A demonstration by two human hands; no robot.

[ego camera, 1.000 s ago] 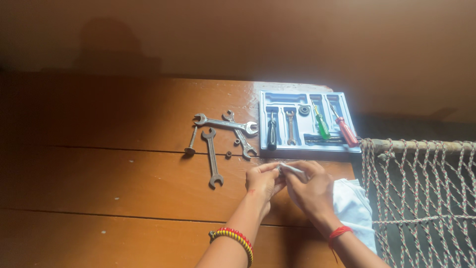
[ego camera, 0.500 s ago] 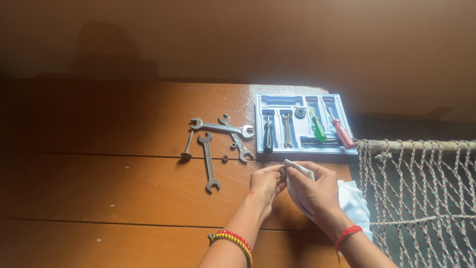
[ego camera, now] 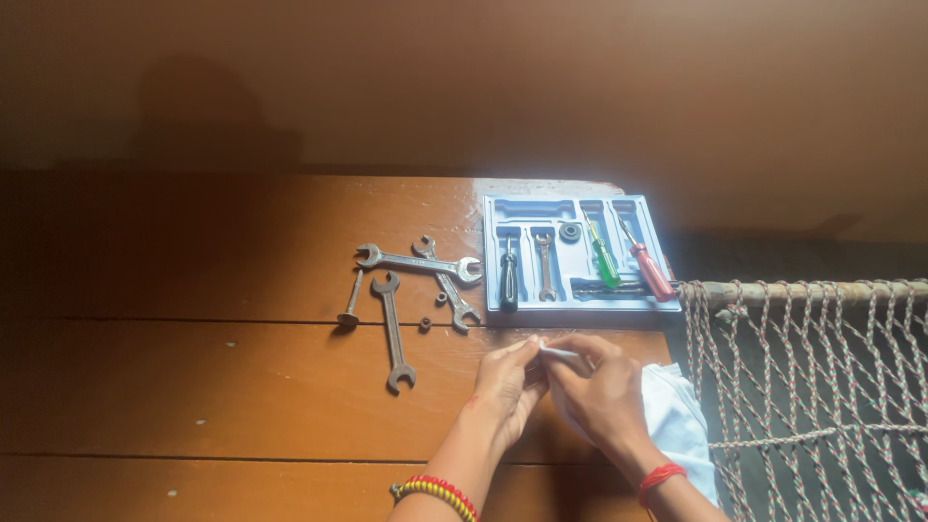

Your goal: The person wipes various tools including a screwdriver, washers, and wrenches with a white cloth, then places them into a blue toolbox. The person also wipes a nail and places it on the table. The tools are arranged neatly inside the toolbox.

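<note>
Left hand (ego camera: pixel 503 385): near the worktop's right end, fingers curled together, tips meeting the right hand; whatever small part they pinch is hidden, so it cannot be told what they clamp.
Right hand (ego camera: pixel 601 389): just right of the left hand and touching it, fingers closed on a white cloth (ego camera: pixel 677 418).
Cloth: bunched in the right hand; a folded tip sticks out between both hands' fingertips, and the rest spills right and near, over the worktop's edge.
Worktop (ego camera: pixel 193 377): brown wooden planks, sunlit at the right, shaded at the left.
Tray (ego camera: pixel 575 302): blue plastic, with slots, just beyond the hands at the far right of the worktop.
Tray contents: a black screwdriver (ego camera: pixel 508 275), a small spanner (ego camera: pixel 545 266), a dark round part (ego camera: pixel 570 232), a green screwdriver (ego camera: pixel 605 263) and a red screwdriver (ego camera: pixel 652 272).
Spanners (ego camera: pixel 418 263): three loose ones left of the tray, two crossed, one long one (ego camera: pixel 391 331) lying near to far.
Bolt (ego camera: pixel 350 300): left of the long spanner, with small nuts (ego camera: pixel 424 323) between the spanners.
Net (ego camera: pixel 812 387): rope mesh on a wooden pole, right of the worktop.
Wrists: a red and yellow bangle (ego camera: pixel 437 491) on the left, a red thread (ego camera: pixel 661 476) on the right.
</note>
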